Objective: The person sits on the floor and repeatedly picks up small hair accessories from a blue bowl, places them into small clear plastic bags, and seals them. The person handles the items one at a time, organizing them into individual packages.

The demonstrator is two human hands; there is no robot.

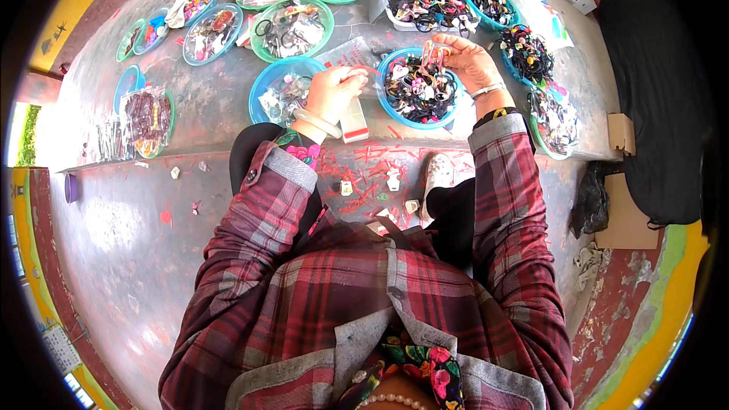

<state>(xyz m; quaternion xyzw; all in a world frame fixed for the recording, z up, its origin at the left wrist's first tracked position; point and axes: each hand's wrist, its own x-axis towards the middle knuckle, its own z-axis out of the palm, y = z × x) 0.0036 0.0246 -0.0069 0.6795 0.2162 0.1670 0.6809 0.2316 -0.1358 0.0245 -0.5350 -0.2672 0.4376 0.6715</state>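
My left hand [334,96] is closed with its fingertips pinched together, above the right rim of a blue basin [258,110] of plastic-bagged pieces. A thin red strip shows at its fingertips, but what they grip is too small to make out. Over the far right rim of another blue basin [389,110], my right hand [472,65] pinches a small pink looped piece [433,55]. That basin is heaped with dark elastic hair ties [420,91] bearing colourful charms. Between the basins, beneath my left hand, lies a small white-and-red box [355,125].
Several basins and trays surround my hands, including a green basin [256,44] behind and a white tray [469,24] of hair ties. Red scraps [372,171] litter the lower floor by my shoe [438,175]. A black bag [591,201] and cardboard [629,216] lie at right.
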